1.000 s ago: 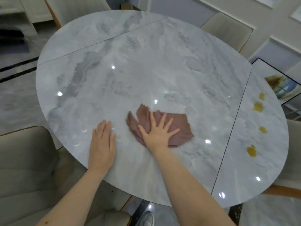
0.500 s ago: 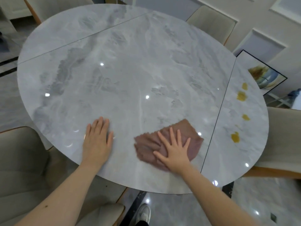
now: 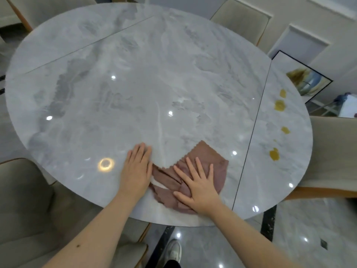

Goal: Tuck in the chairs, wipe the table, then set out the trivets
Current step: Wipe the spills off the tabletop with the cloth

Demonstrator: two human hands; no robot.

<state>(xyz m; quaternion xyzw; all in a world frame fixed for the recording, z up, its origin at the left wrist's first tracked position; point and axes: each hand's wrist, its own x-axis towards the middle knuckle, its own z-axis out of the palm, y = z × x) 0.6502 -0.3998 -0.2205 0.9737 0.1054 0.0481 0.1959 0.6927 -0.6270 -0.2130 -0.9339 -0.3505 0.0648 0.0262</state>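
The round marble table is mid-wipe, I'd say. The brown cloth lies near its front edge under the flat, spread right hand; the left hand rests flat alongside. 4 yellow spots wait rightward, likely next.

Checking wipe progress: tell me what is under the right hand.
The right hand lies flat on the brown cloth, bunched on the marble table. The table surface beneath the cloth is hidden.
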